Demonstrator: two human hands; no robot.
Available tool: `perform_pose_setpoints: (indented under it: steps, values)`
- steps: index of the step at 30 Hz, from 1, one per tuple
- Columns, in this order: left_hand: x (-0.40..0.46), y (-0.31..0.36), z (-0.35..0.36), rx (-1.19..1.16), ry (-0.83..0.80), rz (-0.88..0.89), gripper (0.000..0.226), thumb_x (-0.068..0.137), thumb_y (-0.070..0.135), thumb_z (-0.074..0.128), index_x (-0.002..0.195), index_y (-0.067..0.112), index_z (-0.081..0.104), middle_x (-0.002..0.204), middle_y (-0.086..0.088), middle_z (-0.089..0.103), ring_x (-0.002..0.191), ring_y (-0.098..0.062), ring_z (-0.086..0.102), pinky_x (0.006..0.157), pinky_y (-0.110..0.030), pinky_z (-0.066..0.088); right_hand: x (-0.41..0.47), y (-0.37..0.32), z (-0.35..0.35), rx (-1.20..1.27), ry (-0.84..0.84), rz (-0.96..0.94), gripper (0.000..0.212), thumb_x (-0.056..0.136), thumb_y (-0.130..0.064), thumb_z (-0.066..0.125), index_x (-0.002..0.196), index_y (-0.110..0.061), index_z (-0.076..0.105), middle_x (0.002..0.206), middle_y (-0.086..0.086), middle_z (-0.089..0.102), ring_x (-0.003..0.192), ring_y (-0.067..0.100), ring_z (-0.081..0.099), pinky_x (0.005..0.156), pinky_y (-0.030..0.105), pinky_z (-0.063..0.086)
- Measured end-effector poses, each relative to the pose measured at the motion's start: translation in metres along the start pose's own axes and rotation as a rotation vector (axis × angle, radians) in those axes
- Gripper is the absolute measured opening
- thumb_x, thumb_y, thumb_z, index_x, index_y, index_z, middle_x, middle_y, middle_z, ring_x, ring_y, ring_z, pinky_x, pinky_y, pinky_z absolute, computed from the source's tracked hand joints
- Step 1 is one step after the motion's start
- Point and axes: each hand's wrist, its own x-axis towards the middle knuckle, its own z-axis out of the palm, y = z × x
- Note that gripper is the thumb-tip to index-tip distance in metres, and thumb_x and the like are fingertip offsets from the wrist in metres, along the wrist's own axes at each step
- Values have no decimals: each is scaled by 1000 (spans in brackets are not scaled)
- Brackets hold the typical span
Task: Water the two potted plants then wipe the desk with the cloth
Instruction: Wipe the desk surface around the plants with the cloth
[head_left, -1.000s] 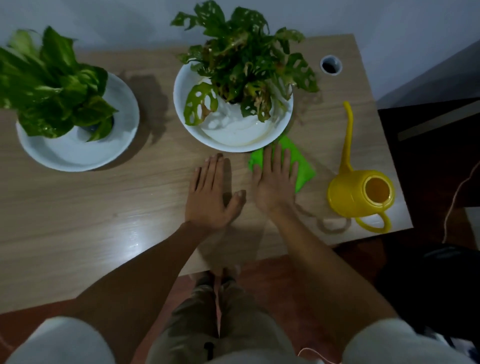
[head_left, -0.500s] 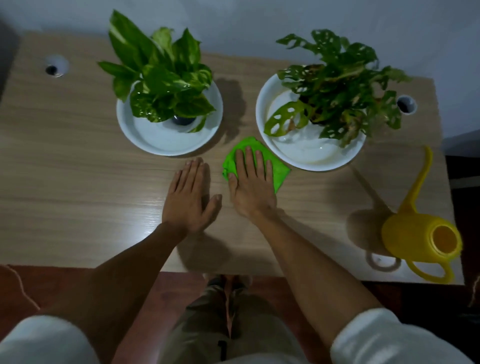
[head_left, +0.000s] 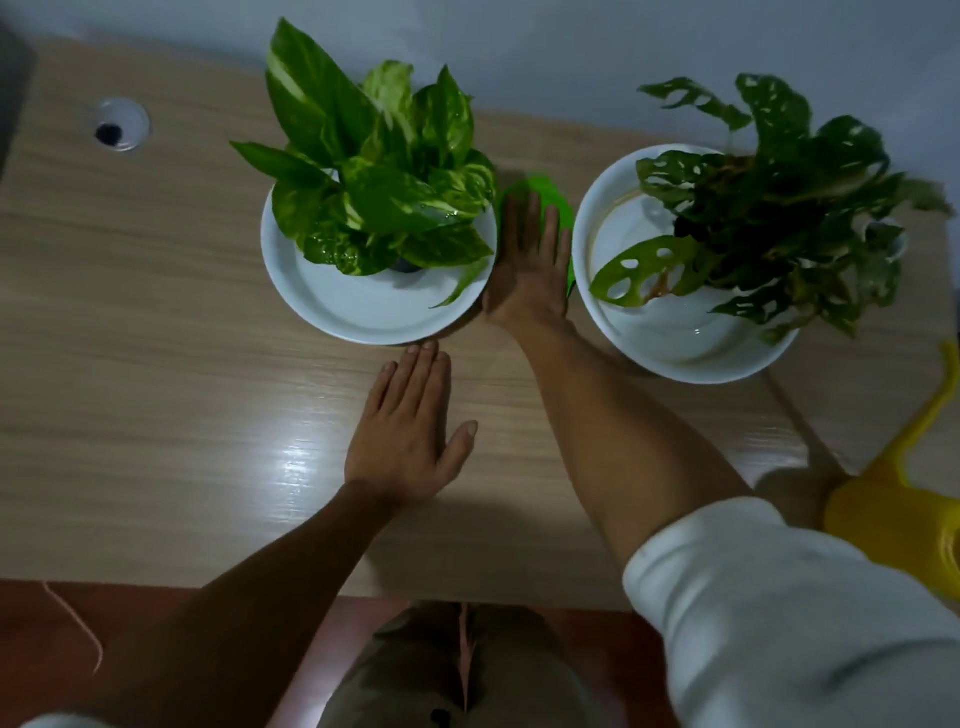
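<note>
Wooden desk (head_left: 156, 395) against a pale wall: a person's right hand (head_left: 530, 270), fingers straight, presses a green cloth (head_left: 545, 195) flat between two potted plants, one variegated (head_left: 374, 187), one holed-leaved (head_left: 769, 208). Left hand (head_left: 410, 431) rests flat nearby, fingers extended. Yellow watering can (head_left: 893, 499) stands at right.

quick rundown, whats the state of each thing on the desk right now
bright green cloth: flat, under the right hand
left hand: flat on wooden desk
yellow plastic watering can: upright, untouched
left white pot: upright
right white pot: upright
</note>
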Motion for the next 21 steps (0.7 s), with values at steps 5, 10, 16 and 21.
perform_pose_setpoints:
  steps: [5,10,16,21]
  values:
    - [1,-1,1,-8,-8,-11,85,99,56,49,162,4,27,172,-13,19,162,-24,8,130,-48,12,45,8,0,-20,-19,-38,78,106,-58,29,167,-18,0,175,10,-3,162,34,-3,129,49,-4]
    - [2,0,2,-15,18,-4,84,99,55,51,161,3,30,171,-14,22,162,-24,11,130,-48,14,65,15,-7,52,-6,-87,64,111,-48,24,167,-22,7,175,6,3,162,30,-1,129,47,-4]
    - [3,-3,0,-10,32,5,83,99,54,52,160,2,32,170,-15,24,161,-26,13,129,-49,16,23,15,-3,15,-28,-203,77,104,-56,33,167,-19,9,175,10,5,161,39,2,129,56,4]
    - [2,-4,0,-16,47,24,82,99,54,52,159,1,34,169,-17,27,160,-29,18,128,-52,17,-59,8,2,76,-23,-186,61,110,-42,16,167,-20,16,174,5,16,161,32,10,130,52,9]
